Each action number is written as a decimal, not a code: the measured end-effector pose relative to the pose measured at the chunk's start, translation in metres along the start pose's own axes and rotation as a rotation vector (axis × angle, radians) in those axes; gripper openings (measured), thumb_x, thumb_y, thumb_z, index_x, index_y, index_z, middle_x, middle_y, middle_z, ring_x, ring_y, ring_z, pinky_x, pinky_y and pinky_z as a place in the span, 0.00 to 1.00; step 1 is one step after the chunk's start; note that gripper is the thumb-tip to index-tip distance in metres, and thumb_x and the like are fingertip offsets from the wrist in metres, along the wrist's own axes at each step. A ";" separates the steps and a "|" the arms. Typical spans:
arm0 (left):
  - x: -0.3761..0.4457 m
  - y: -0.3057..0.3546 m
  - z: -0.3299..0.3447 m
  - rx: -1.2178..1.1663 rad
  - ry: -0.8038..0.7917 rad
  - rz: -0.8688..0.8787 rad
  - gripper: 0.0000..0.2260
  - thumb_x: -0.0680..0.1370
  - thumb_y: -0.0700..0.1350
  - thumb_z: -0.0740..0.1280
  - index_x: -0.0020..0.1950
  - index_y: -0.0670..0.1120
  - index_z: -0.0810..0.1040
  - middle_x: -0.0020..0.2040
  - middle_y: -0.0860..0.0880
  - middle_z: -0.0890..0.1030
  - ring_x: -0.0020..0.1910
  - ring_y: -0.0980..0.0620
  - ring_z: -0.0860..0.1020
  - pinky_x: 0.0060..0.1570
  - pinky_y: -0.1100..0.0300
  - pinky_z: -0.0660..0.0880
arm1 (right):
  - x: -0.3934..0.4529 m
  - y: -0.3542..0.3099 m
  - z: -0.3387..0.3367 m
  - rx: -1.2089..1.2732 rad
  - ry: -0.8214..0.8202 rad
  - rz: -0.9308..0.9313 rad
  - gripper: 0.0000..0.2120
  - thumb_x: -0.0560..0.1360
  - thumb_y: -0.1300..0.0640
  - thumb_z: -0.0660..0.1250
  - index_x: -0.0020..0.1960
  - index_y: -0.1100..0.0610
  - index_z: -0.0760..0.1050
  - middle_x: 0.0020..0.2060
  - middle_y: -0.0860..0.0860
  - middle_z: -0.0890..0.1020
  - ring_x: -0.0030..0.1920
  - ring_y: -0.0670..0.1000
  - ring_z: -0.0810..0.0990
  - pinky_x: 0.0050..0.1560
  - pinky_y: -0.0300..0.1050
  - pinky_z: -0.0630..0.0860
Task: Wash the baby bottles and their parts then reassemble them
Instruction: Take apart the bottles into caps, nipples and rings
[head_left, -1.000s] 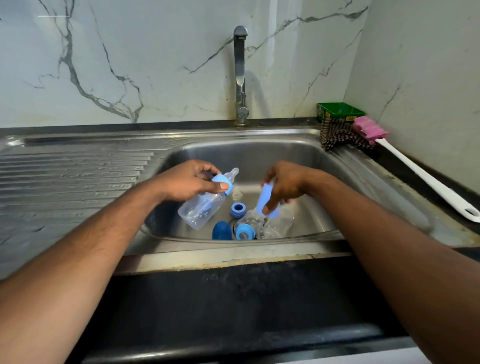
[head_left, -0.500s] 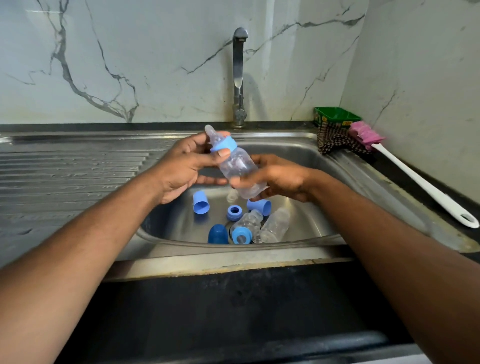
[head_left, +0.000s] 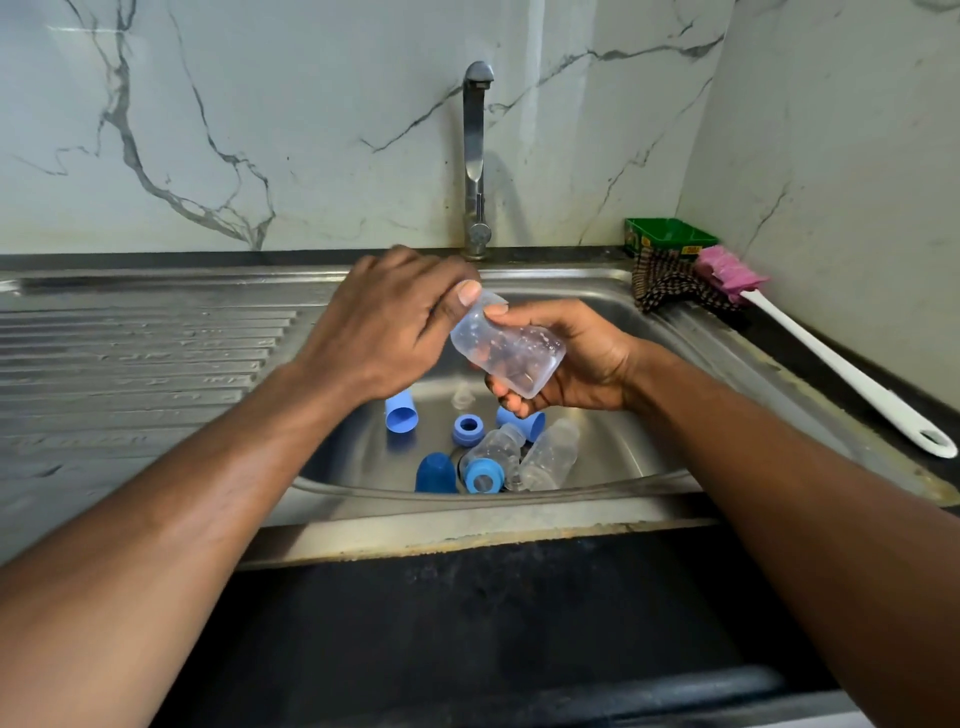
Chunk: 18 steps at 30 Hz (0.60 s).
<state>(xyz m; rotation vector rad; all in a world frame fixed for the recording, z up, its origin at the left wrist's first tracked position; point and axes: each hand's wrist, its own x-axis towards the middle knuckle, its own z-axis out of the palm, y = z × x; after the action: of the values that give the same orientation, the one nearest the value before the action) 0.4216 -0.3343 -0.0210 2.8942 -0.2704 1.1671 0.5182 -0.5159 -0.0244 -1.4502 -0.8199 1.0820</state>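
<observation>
A steel tap (head_left: 475, 156) stands upright against the veined marble wall (head_left: 234, 130). In the right back corner of the dark counter (head_left: 883, 395) sits a green box (head_left: 670, 238), with a checked cloth (head_left: 670, 283) draped just before it. A pink-headed brush (head_left: 730, 273) lies beside the cloth, its white handle (head_left: 841, 371) pointing toward the viewer.

Between the hands, the bottle (head_left: 506, 353) is clear, glossy plastic flecked with droplets. Below them the sink (head_left: 613, 457) is brushed steel, dully shining, holding smooth matt-blue plastic caps (head_left: 401, 413). Behind the hands rises a polished metal tap (head_left: 475, 156) against glossy veined marble (head_left: 260, 130). Right of the right hand lie a woven checked cloth (head_left: 670, 286) and a smooth white plastic brush handle (head_left: 841, 374).
</observation>
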 end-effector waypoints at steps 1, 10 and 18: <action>0.000 0.005 0.003 0.013 0.018 -0.006 0.21 0.84 0.56 0.47 0.53 0.48 0.77 0.44 0.50 0.80 0.46 0.45 0.75 0.47 0.49 0.70 | 0.000 0.000 0.001 0.000 -0.008 0.000 0.21 0.71 0.45 0.68 0.51 0.62 0.75 0.34 0.59 0.78 0.31 0.54 0.76 0.34 0.44 0.74; -0.003 0.004 -0.002 0.105 0.126 -0.212 0.29 0.79 0.57 0.44 0.42 0.44 0.81 0.32 0.40 0.79 0.34 0.36 0.77 0.34 0.51 0.69 | 0.001 -0.006 0.011 -0.247 0.141 -0.032 0.21 0.70 0.44 0.72 0.50 0.62 0.81 0.39 0.61 0.83 0.32 0.54 0.81 0.36 0.44 0.78; -0.008 -0.005 0.011 -0.301 -0.435 -0.766 0.35 0.76 0.74 0.45 0.36 0.47 0.76 0.36 0.43 0.83 0.36 0.45 0.81 0.49 0.52 0.78 | 0.014 -0.001 0.026 -1.207 0.577 -0.190 0.33 0.58 0.42 0.82 0.59 0.47 0.75 0.51 0.45 0.80 0.51 0.49 0.79 0.47 0.45 0.75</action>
<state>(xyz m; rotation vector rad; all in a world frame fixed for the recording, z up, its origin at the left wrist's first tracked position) 0.4238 -0.3284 -0.0342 2.5356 0.5667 0.3381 0.4987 -0.4936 -0.0258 -2.4205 -1.1981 -0.1341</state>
